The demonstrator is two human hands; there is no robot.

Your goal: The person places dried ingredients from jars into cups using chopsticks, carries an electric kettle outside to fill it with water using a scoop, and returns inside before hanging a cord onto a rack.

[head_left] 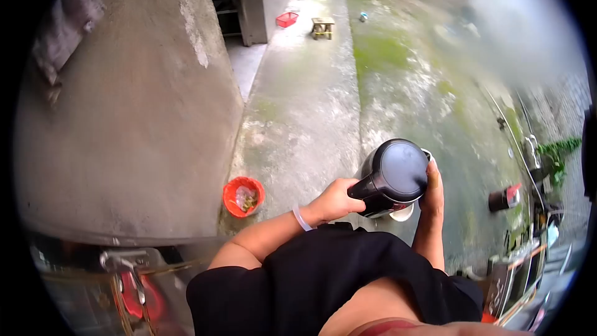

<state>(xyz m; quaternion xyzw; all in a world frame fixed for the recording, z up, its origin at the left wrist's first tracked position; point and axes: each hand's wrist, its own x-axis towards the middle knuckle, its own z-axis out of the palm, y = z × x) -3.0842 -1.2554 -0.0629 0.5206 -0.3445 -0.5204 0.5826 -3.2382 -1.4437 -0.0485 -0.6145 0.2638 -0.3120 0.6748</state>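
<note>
A black kettle (398,171) with a broad round top face is held in front of my chest. My left hand (339,200) is closed round its dark handle, and a pale band circles that wrist. On the far side, my right hand (433,188) presses against the kettle's body with its fingers curled; some of them are hidden. A small white rim shows at the kettle's upper right, beside my right fingertips. Below the kettle, a white rounded thing (403,213), perhaps a bowl, is partly covered by it.
An orange-red bin (244,197) with a bag inside stands by the wall at left. A wooden stool (323,27) and a red basket (286,20) sit further off. A dark bucket (502,200) is at right. A sink tap (130,264) shows lower left.
</note>
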